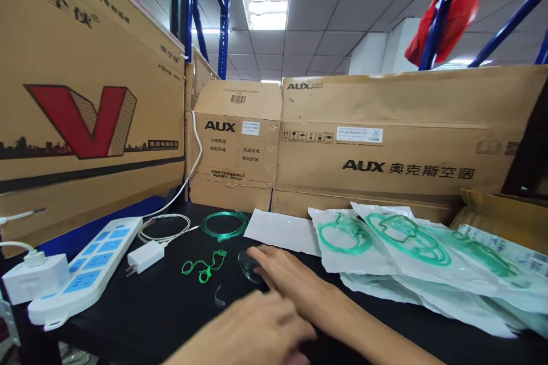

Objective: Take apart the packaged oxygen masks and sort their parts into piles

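Observation:
My right hand point(285, 271) reaches in from the lower right, its fingers at a clear, rounded plastic piece point(248, 268) that looks like a mask shell. The hand covers part of this piece. Nearer the camera, my left hand point(257, 325) crosses in front of my right hand; it is smeared by motion, with its fingers partly curled, and whether it holds anything is not visible. To their left lie a green elastic strap point(206, 272) with loops and a small thin clear strip point(219, 296). Behind them rests coiled green tubing point(225, 234).
White pouches point(385, 239) with green tubing are piled on the right beside a blank white sheet point(280, 231). A power strip point(89, 265), a white charger point(145, 255) and a coiled cable point(165, 227) lie left. Cardboard boxes point(385, 142) wall the black table's back.

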Demonstrator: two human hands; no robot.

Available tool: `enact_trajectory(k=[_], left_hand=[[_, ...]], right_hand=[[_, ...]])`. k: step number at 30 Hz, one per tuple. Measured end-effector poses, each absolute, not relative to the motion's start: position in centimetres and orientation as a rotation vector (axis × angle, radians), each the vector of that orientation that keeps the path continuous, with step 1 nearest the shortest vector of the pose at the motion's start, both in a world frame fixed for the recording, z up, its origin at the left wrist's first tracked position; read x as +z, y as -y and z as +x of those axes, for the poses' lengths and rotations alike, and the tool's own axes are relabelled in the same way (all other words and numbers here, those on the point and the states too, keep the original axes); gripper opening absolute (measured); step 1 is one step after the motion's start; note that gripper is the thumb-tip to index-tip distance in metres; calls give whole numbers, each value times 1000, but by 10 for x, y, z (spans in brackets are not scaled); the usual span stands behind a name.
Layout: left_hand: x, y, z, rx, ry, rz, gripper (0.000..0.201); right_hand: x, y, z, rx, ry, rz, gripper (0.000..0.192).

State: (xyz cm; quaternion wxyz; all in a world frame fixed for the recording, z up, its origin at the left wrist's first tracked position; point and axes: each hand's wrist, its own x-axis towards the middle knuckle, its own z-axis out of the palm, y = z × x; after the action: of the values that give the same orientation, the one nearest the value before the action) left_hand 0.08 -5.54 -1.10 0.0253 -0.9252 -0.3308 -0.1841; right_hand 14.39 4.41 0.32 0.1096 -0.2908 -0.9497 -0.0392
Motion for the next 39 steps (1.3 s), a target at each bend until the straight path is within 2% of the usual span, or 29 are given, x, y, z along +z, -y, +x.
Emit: enact_trajectory(k=[3, 5, 9, 12, 18, 23, 29, 39], left_hand=[[-26, 55, -57, -795, 1536, -2536, 32], [-39, 55, -88, -827, 1674, -2414, 29], [-56, 45, -115, -870, 1629, -2472, 24], [-59, 31, -105, -928, 1603, -2578, 32], [-36, 12, -41, -833, 1447, -2908, 30], [-16, 15, 0, -819, 1331, -2991, 24], [-5, 21, 8, -778, 1352, -2991, 24], [-6, 16, 5, -762, 1345, -2936, 17]], right_hand=[[-4, -17, 186, 102, 2637, -840, 45], [-9, 1, 211, 209, 2550, -906, 50], [-12, 28, 237, 484, 2397, -1156, 45], [-11, 36, 237, 653, 2307, -1241, 40], [-23, 28, 230, 606, 2252, -1194, 35], [-23, 17, 232, 708, 2220, -1181, 30], [-28, -1, 235, 677, 2214, -1094, 23], [-28, -12, 238, 693, 2225, -983, 25]])
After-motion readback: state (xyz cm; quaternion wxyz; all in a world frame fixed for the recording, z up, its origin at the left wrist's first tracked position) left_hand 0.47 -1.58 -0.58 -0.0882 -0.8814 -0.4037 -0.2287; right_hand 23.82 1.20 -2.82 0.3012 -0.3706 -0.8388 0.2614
